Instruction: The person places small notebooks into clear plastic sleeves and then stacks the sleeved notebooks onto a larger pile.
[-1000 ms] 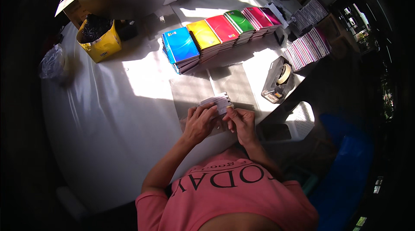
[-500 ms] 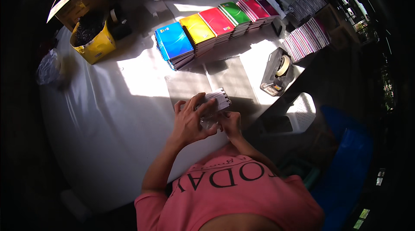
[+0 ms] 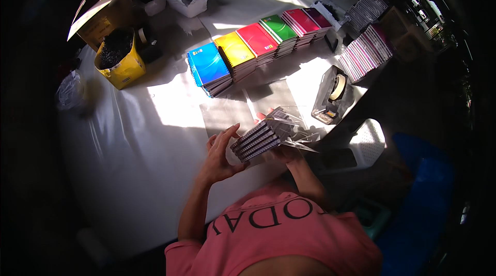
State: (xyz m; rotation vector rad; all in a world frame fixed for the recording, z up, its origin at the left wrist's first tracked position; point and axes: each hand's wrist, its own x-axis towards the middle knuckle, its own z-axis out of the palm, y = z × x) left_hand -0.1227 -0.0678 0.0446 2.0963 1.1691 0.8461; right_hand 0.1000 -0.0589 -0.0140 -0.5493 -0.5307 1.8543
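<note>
A small stack of spiral notebooks [image 3: 257, 143] is tilted above the near table edge, its bound spines facing left. Loose clear plastic wrap [image 3: 302, 132] spreads from its right side. My left hand [image 3: 219, 158] grips the spine end, thumb at the lower corner and fingers curved along the upper left. Behind and beneath the stack, my right hand [image 3: 287, 155] supports it, with some fingertips showing at the far edge and the rest hidden. Beyond my hands stands a row of notebook stacks, with a blue one [image 3: 208, 64], a yellow one [image 3: 235, 51] and a red one [image 3: 257, 38].
A black tape dispenser [image 3: 330, 95] stands at the right table edge, near piled notebooks [image 3: 366, 54]. A yellow container [image 3: 121, 67] with dark contents and a cardboard box [image 3: 101, 23] sit at far left. Below the right edge are a white perforated basket [image 3: 369, 139] and a blue chair [image 3: 426, 188].
The stack has been turned so its spines face left, and the plastic wrap now flares to the right. My right hand has moved under and behind it; the left stays on the left side.
</note>
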